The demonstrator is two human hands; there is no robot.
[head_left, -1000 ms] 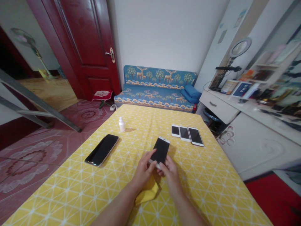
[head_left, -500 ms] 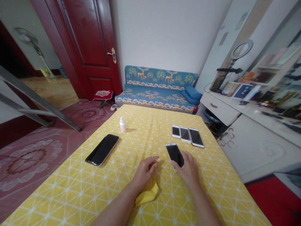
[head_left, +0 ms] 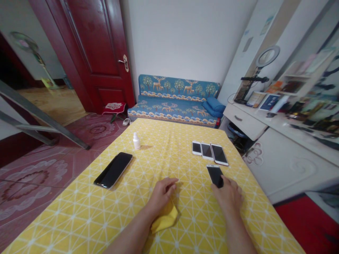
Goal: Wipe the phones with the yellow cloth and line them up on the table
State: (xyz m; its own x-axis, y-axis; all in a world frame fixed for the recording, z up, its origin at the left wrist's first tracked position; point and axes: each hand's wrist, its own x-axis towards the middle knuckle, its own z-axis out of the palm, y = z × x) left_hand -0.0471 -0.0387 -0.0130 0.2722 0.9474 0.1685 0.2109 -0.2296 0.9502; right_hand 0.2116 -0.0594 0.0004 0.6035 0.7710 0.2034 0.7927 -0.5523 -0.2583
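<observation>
My right hand [head_left: 227, 194] lies on the near end of a dark-screened phone [head_left: 214, 174], fingers over it, flat on the yellow tablecloth [head_left: 79, 215] just below a row of three white phones [head_left: 209, 151]. My left hand [head_left: 161, 192] rests palm down with loosely curled fingers on a folded yellow cloth [head_left: 166, 218], which sticks out under the wrist. A large black phone [head_left: 113, 169] lies to the left. A small white spray bottle [head_left: 136, 140] stands behind it.
Beyond the table's far edge stands a blue patterned sofa [head_left: 174, 100]. A white desk [head_left: 267, 130] with a ring light [head_left: 266, 58] and shelves runs along the right. A dark red door [head_left: 87, 53] is open on the left.
My right hand carried the dark-screened phone from the table's middle to the right and laid it down below the three white phones. My left hand let go of it and settled on the yellow cloth.
</observation>
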